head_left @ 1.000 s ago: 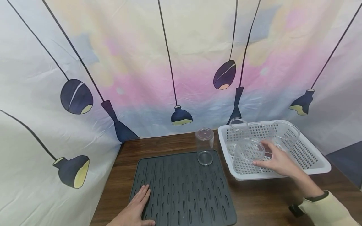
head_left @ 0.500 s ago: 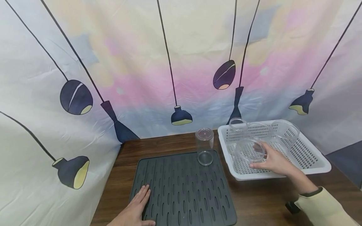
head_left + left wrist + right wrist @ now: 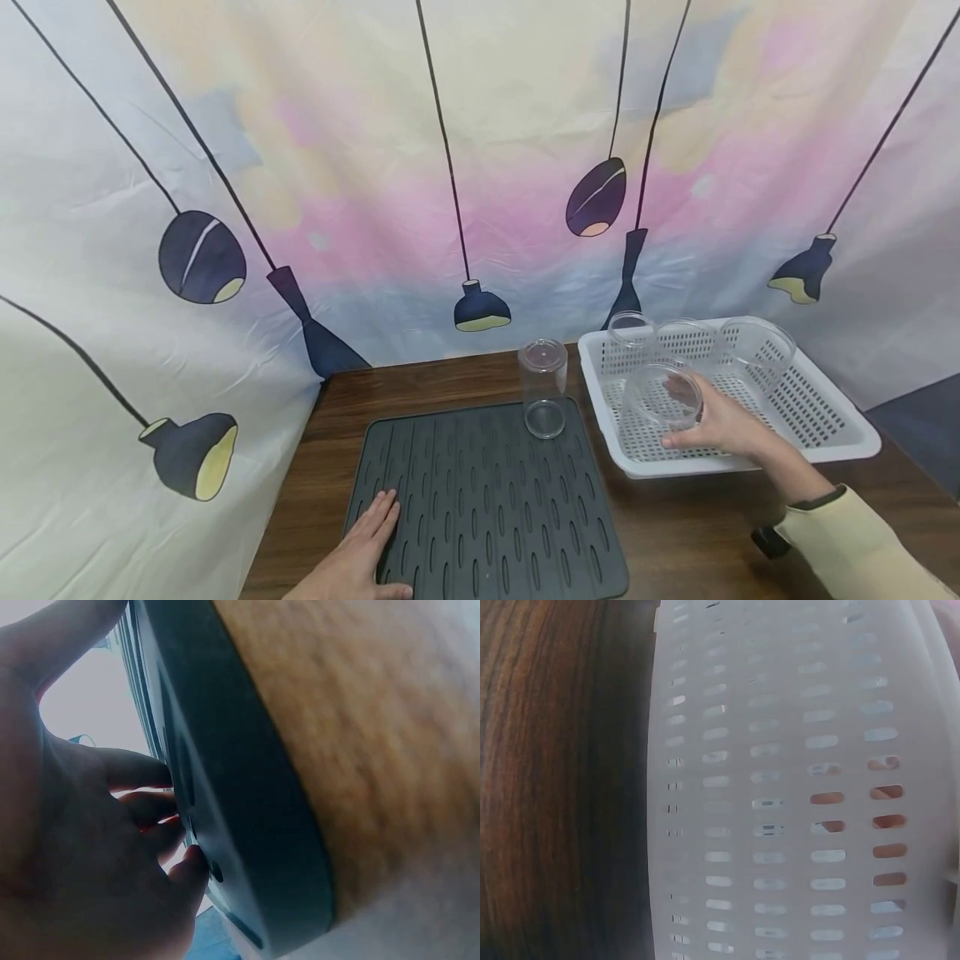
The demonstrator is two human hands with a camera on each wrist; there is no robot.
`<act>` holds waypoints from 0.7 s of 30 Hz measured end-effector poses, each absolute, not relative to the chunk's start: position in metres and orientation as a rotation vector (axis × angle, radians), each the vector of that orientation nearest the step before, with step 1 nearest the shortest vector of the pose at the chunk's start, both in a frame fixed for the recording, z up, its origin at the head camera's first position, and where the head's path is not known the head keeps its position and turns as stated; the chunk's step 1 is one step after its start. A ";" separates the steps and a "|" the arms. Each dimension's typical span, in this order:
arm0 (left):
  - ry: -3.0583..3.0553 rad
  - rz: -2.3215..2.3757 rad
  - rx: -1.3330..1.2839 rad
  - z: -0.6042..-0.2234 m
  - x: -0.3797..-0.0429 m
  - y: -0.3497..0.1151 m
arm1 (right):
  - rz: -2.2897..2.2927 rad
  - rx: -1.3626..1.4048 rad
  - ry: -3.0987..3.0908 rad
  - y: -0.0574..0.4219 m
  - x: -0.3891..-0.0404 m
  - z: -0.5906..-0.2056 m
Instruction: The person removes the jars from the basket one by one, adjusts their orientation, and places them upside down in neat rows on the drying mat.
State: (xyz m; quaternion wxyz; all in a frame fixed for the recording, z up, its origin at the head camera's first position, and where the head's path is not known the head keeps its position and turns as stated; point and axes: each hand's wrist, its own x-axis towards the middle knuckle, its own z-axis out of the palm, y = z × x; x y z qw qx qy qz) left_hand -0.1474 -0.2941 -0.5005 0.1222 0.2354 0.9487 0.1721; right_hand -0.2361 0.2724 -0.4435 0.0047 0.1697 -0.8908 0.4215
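My right hand (image 3: 723, 421) reaches into the white slotted basket (image 3: 840, 454) and grips a clear cup (image 3: 643, 410), thumb on the near side and fingers round the far side. In the right wrist view the basket wall (image 3: 787, 847) hides most of this hand; bits of finger show through the slots. My left hand (image 3: 356, 554) rests on the left edge of a dark grey ridged mat (image 3: 487, 500), fingers extended. The left wrist view has that hand (image 3: 97, 832) against the mat's thick edge (image 3: 247, 795). A clear tumbler (image 3: 543, 383) stands upside down at the mat's back right corner.
More clear cups sit along the basket's back side: a narrow one (image 3: 632, 333), a wider one (image 3: 686, 337) and another (image 3: 757, 342). Mat and basket lie on a brown wooden table (image 3: 675, 533). A curtain (image 3: 360, 208) printed with lamps hangs directly behind.
My right hand has shifted slightly left and its fingers have gone further round the cup, which stays in nearly the same place. The left hand has not moved.
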 end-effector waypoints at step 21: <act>2.723 0.507 0.620 -0.498 -0.148 -0.291 | 1.373 0.586 -2.787 0.275 -0.246 -0.451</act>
